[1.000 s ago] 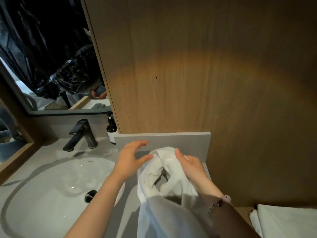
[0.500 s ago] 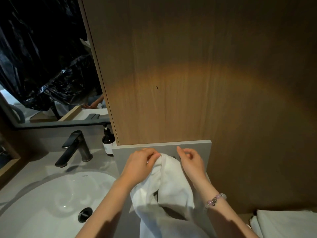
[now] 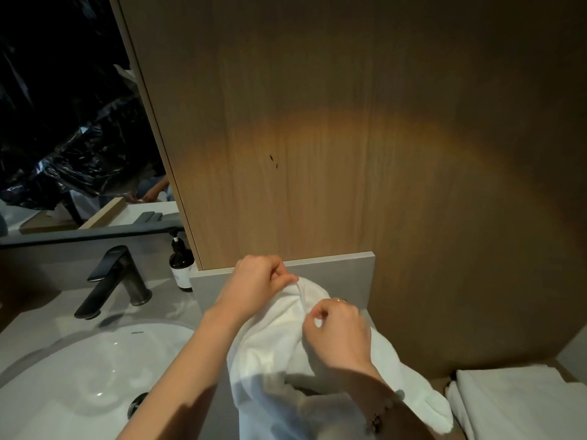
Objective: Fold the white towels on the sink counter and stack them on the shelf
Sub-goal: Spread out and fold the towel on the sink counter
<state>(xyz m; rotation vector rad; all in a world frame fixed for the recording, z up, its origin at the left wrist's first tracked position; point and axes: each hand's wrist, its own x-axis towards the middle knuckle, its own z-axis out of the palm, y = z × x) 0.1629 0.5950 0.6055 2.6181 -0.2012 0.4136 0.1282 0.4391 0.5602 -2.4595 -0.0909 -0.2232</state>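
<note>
A crumpled white towel [image 3: 279, 338] hangs in front of me over the grey counter [image 3: 178, 309], to the right of the sink. My left hand [image 3: 254, 287] pinches its upper edge near the grey backsplash. My right hand [image 3: 336, 335], with a bracelet on its wrist, pinches the same edge a little lower and to the right. The towel's lower part drapes down out of the frame. At the bottom right, a folded white towel [image 3: 517, 404] lies on a lower wooden surface.
A white sink basin [image 3: 79, 376] with a black drain fills the lower left. Behind it stand a black faucet [image 3: 114, 281] and a dark soap bottle [image 3: 181, 265]. A mirror [image 3: 70, 122] is at the left, and a wooden panel [image 3: 349, 138] rises straight ahead.
Both hands have closed on the towel's top edge and drawn nearer to each other. The view has shifted, so the sink sits lower in the frame.
</note>
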